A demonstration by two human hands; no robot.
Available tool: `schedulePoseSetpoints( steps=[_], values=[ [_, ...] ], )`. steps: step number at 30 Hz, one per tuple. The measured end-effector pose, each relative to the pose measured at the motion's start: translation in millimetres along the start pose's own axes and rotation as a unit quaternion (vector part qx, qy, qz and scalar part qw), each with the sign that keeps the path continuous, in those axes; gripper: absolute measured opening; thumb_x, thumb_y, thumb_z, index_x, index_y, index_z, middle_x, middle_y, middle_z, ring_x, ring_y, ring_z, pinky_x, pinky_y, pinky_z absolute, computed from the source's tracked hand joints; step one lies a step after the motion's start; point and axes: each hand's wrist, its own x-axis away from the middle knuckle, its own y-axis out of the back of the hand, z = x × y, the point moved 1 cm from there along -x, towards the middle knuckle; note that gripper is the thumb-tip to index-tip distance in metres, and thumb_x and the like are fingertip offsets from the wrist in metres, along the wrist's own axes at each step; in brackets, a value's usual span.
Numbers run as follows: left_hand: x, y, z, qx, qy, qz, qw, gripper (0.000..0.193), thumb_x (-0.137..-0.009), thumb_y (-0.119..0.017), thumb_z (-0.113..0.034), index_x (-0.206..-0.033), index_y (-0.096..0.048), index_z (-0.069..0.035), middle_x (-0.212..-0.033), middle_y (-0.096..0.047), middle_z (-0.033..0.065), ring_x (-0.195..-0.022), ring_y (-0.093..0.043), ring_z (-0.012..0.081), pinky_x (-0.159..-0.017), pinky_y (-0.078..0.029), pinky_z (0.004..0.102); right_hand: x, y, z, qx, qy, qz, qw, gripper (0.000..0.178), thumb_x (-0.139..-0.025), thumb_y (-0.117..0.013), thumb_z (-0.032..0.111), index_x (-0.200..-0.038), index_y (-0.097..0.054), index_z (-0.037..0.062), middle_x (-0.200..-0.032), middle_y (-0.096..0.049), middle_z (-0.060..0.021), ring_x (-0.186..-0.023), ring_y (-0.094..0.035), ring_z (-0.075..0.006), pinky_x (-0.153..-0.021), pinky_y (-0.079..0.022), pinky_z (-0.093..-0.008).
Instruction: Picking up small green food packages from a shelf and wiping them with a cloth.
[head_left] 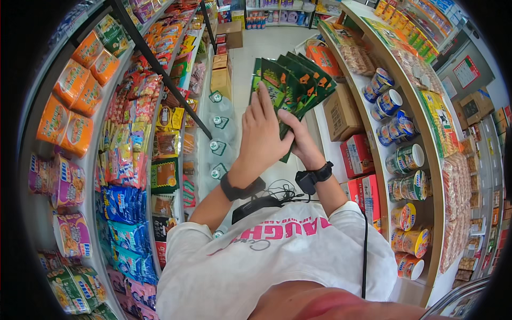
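Note:
A fan of dark green snack packets [285, 80] with orange and light green print spreads out in front of my chest. My right hand [303, 140] grips the packets near their lower edge, its thumb lying over the top one. My left hand [261, 130] lies over the near left side of the fan, back of the hand up. Its fingers are stretched straight and rest on the leftmost packet. The lower ends of the packets are partly hidden behind both hands. Each wrist wears a black band with a small device.
Left shelves [98, 160] hold noodle multipacks, tubs and bagged snacks. Below stand large clear bottles [220, 146] in a row. Right shelves [434, 160] carry cup noodles [405, 158]; cardboard [342, 113] and red boxes [357, 154] stand beneath. A narrow tiled aisle [269, 40] runs between them.

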Motion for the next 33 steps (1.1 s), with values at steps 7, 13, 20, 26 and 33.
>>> schedulePoseSetpoints(
  steps=[7, 13, 20, 26, 33],
  values=[
    [-26.8, -0.3, 3.5, 0.171, -0.034, 0.088, 0.981, 0.071, -0.091, -0.061, -0.027, -0.144, -0.032, 0.011, -0.145, -0.038, 0.0331, -0.129, -0.043, 0.0481, -0.112, -0.032, 0.0525, -11.4, 24.0, 16.3, -0.050, -0.035, -0.095, 0.994, 0.043, -0.095, -0.066, 0.030, -0.128, -0.059, 0.0029, -0.114, -0.067, -0.0059, -0.098, -0.066, -0.0139, -0.085, -0.055, -0.0317],
    [-53.8, -31.6, 29.3, 0.317, -0.002, 0.156, 0.935, 0.048, -0.101, -0.050, -0.014, -0.148, -0.046, -0.005, -0.149, -0.045, 0.0163, -0.134, -0.045, 0.0295, -0.114, -0.030, 0.0382, -10.2, 47.0, 43.2, -0.094, -0.052, -0.134, 0.985, 0.041, -0.094, -0.064, 0.031, -0.122, -0.059, 0.0018, -0.103, -0.070, -0.0074, -0.086, -0.069, -0.0138, -0.079, -0.058, -0.0297],
    [-114.2, -111.2, 6.6, 0.561, 0.114, 0.221, 0.790, 0.087, -0.086, -0.078, -0.017, -0.154, -0.027, 0.000, -0.147, -0.044, 0.0135, -0.133, -0.047, 0.0240, -0.113, -0.035, 0.0354, -13.4, 115.6, 98.1, -0.008, 0.057, -0.092, 0.994, 0.053, -0.094, -0.065, 0.023, -0.138, -0.046, -0.0011, -0.129, -0.058, -0.0075, -0.110, -0.060, -0.0129, -0.092, -0.053, -0.0294],
    [-168.8, -190.3, -58.5, 0.641, 0.148, 0.355, 0.664, 0.078, -0.087, -0.079, -0.018, -0.148, -0.035, -0.003, -0.141, -0.051, 0.0088, -0.130, -0.049, 0.0206, -0.109, -0.039, 0.0356, -6.3, 188.8, 172.7, 0.215, 0.220, -0.141, 0.941, 0.067, -0.096, -0.067, 0.027, -0.147, -0.035, -0.0007, -0.144, -0.047, -0.0098, -0.130, -0.044, -0.0202, -0.111, -0.037, -0.0350],
    [-225.4, -274.3, -146.5, 0.615, 0.147, 0.452, 0.629, 0.054, -0.096, -0.069, -0.016, -0.142, -0.043, -0.005, -0.135, -0.056, 0.0042, -0.122, -0.055, 0.0136, -0.101, -0.045, 0.0300, -9.2, 288.1, 212.7, 0.235, 0.231, -0.314, 0.890, 0.059, -0.102, -0.057, 0.030, -0.146, -0.036, -0.0032, -0.141, -0.050, -0.0135, -0.129, -0.046, -0.0212, -0.111, -0.036, -0.0351]
  ],
)
